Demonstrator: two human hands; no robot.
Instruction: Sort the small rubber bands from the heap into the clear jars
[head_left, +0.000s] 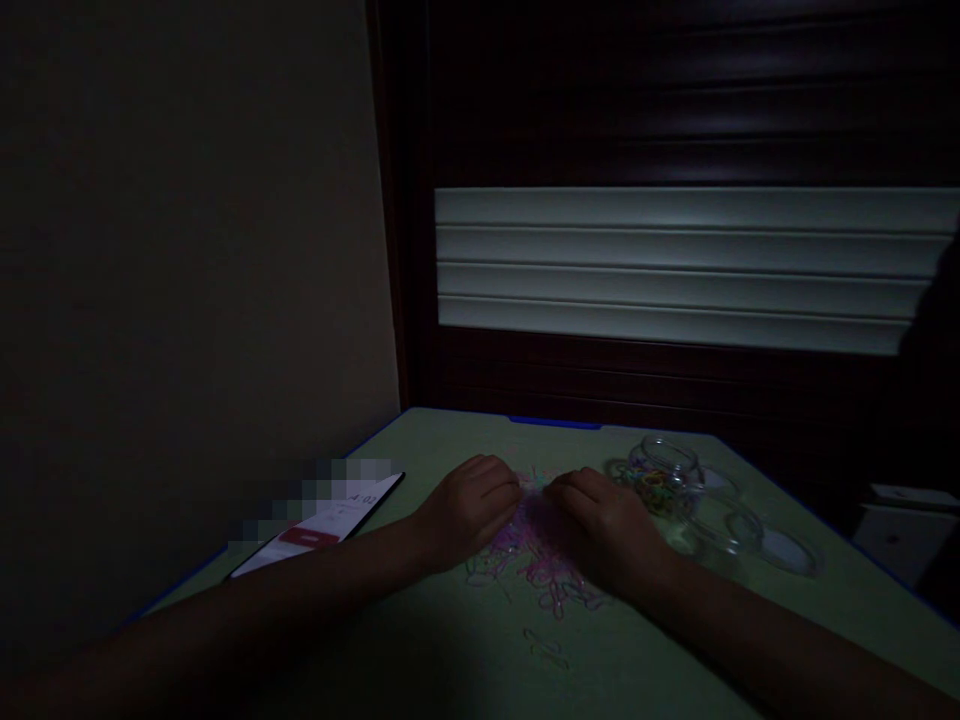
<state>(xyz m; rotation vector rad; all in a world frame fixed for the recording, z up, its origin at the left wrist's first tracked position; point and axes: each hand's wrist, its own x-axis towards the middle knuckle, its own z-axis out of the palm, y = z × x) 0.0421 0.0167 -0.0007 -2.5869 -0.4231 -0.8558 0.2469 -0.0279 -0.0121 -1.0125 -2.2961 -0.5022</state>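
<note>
The surface looks matt and smooth, pale green with a blue edge. The small loops strewn on it look like thin, translucent rubbery bands in pink and purple. The jar and the lids beside it are clear, glossy plastic or glass. The phone has a glossy screen. The shutter slats look smooth and faintly shiny.

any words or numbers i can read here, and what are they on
Phone screen left of the left hand: dark digits near its top edge, too blurred to read for sure.
Same screen: a red bar with no legible text; part of the screen is pixelated out.
Clear jar beside the right hand, its lid and the green table: no text visible.
</note>
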